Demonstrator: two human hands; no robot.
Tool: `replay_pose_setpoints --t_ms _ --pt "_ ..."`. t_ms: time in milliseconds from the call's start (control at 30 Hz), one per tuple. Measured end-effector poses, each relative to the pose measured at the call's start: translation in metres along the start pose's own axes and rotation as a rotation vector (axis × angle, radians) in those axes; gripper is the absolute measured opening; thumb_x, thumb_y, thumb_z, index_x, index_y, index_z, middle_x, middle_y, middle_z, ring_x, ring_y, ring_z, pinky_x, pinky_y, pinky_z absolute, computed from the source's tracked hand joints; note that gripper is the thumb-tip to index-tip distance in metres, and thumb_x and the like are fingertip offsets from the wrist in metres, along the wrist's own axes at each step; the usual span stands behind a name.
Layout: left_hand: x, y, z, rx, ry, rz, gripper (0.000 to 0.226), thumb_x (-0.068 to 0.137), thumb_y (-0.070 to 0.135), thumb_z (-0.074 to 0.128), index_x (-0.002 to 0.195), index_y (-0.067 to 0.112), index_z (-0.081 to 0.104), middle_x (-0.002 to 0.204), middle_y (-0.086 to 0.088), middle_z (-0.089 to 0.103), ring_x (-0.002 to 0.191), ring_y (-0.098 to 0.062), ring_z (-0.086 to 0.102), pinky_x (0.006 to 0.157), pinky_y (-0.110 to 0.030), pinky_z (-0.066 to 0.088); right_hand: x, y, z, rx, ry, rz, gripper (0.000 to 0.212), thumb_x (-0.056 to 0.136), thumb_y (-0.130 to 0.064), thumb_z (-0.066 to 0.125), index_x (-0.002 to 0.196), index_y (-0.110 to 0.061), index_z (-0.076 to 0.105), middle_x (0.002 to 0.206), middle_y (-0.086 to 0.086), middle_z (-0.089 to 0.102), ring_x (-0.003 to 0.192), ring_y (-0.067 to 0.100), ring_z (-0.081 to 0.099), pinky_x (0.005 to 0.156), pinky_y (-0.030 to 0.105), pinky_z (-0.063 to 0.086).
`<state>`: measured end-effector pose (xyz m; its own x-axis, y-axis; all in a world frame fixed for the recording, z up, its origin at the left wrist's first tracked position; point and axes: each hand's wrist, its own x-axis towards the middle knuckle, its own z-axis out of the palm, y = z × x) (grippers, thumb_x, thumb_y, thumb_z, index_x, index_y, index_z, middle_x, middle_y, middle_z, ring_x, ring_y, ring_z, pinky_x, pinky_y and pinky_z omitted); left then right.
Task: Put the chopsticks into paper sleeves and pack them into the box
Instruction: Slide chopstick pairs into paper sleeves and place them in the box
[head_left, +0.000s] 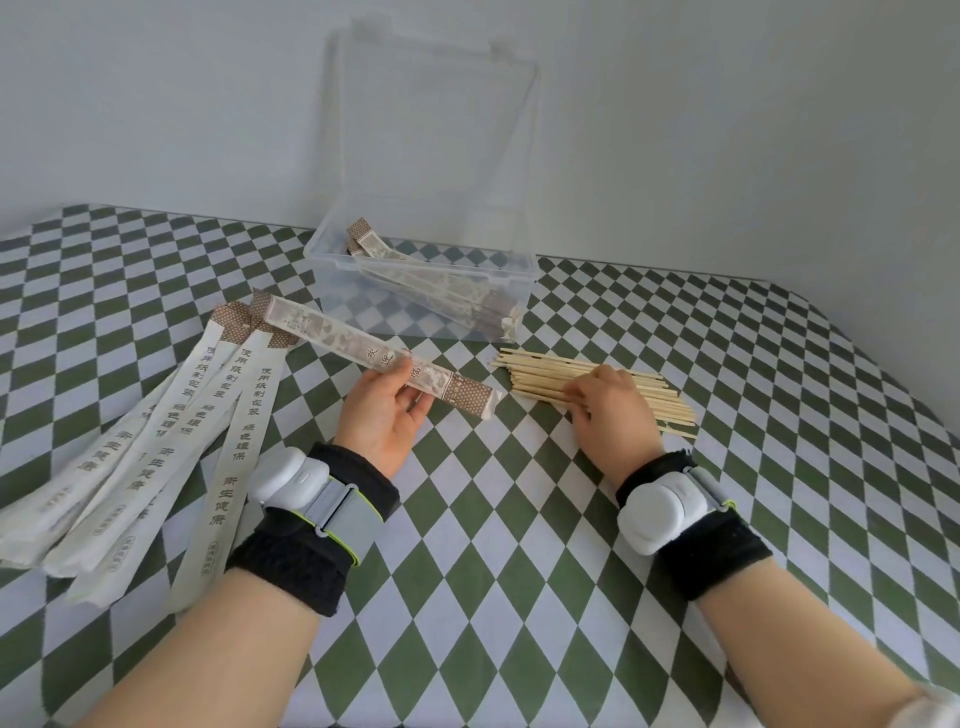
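While the left hand (382, 415) holds one patterned paper sleeve (332, 332) up off the desk (519, 545), thumb on top and fingers (415, 404) clamped under its middle, the sleeve lies slantwise, with its brown-printed end pointing toward the right hand (610, 402). That hand lies palm down on the pile of bare chopsticks (540, 371), its fingers (576, 400) bent onto the sticks (whether they pinch one or merely press cannot be told). Behind both hands stands the clear plastic box (332, 260), its lid (436, 119) tipped up against the wall, and several filled sleeves (441, 283) lie slantwise inside it. A fan of spare sleeves (156, 447) lies flat on the desk to the left, printed side up. Both wrists carry black bands (291, 566) with white devices strapped on.
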<state>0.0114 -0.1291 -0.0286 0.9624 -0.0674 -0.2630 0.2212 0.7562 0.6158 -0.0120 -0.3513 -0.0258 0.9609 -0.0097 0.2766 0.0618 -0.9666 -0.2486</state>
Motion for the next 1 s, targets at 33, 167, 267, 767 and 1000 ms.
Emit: replay_pose_setpoints --t_ms 33,167,267,767,1000 --pt "0.0 0.0 0.0 0.002 0.005 0.002 0.032 0.096 0.007 0.046 0.129 0.009 0.044 0.101 -0.007 0.059 0.096 -0.016 0.061 0.075 -0.027 0.051 0.003 0.002 -0.002 -0.042 -0.031 0.012 0.023 0.092 -0.015 0.047 0.107 -0.01 0.063 0.104 0.008 0.058 0.097 0.023 0.048 0.082 0.033 0.044" --pt "0.0 0.001 0.0 0.005 0.014 0.012 0.021 0.096 0.006 0.045 0.117 0.009 0.047 0.095 -0.008 0.059 0.093 -0.016 0.061 0.073 -0.026 0.051 0.011 0.001 -0.007 -0.134 -0.112 -0.005 0.019 0.093 -0.02 0.046 0.103 -0.016 0.062 0.103 0.004 0.057 0.093 0.019 0.048 0.084 0.032 0.044" --pt "-0.001 0.001 0.002 0.008 0.007 0.021 0.012 0.096 0.003 0.045 0.103 0.012 0.049 0.09 -0.008 0.058 0.09 -0.015 0.061 0.072 -0.026 0.051 0.017 -0.001 -0.011 -0.231 -0.164 -0.014 0.018 0.093 -0.022 0.046 0.102 -0.017 0.06 0.101 0.003 0.059 0.092 0.019 0.05 0.085 0.03 0.041" --pt "-0.001 0.001 0.003 -0.022 0.002 0.025 0.043 0.097 0.0 0.041 0.138 0.011 0.033 0.1 -0.01 0.06 0.098 -0.02 0.06 0.076 -0.032 0.051 0.003 -0.026 -0.013 -0.011 -0.064 -0.074 0.018 0.098 -0.025 0.036 0.101 -0.011 0.047 0.091 0.005 0.057 0.078 0.022 0.052 0.07 0.033 0.041" --pt "-0.001 0.003 0.003 -0.018 -0.018 0.021 0.043 0.097 -0.005 0.037 0.137 0.01 0.032 0.108 -0.012 0.048 0.101 -0.023 0.058 0.091 -0.04 0.046 -0.023 -0.045 0.001 0.245 -0.034 -0.292 0.025 0.098 -0.027 0.037 0.112 -0.015 0.053 0.09 0.001 0.06 0.073 0.017 0.053 0.063 0.031 0.045"
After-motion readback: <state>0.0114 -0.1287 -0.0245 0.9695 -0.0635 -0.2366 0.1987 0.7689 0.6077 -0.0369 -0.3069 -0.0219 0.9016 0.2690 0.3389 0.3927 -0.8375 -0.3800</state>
